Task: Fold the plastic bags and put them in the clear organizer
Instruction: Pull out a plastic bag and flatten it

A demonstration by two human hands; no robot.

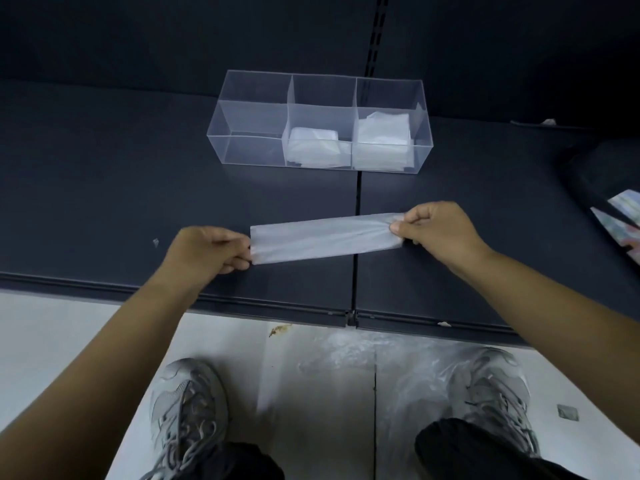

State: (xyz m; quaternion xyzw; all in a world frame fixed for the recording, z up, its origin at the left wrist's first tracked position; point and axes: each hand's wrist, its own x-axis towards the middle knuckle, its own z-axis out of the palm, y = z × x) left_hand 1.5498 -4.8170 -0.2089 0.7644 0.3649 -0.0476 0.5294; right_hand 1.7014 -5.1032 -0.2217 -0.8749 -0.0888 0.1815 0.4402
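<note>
A thin translucent plastic bag [322,239], folded into a long narrow strip, stretches across the dark shelf. My left hand [207,252] pinches its left end. My right hand [440,230] pinches the bunched right end. Behind it stands the clear organizer [249,116] with three compartments. Folded bags [313,147] lie in the middle compartment, and a taller stack of folded bags [382,140] fills the right one. The left compartment holds nothing.
The dark shelf [104,202] has a front lip [242,303] near my arms and a seam down its middle. A dark object with printed paper [616,209] lies at the right edge. Loose plastic bags [398,362] lie on the floor by my shoes.
</note>
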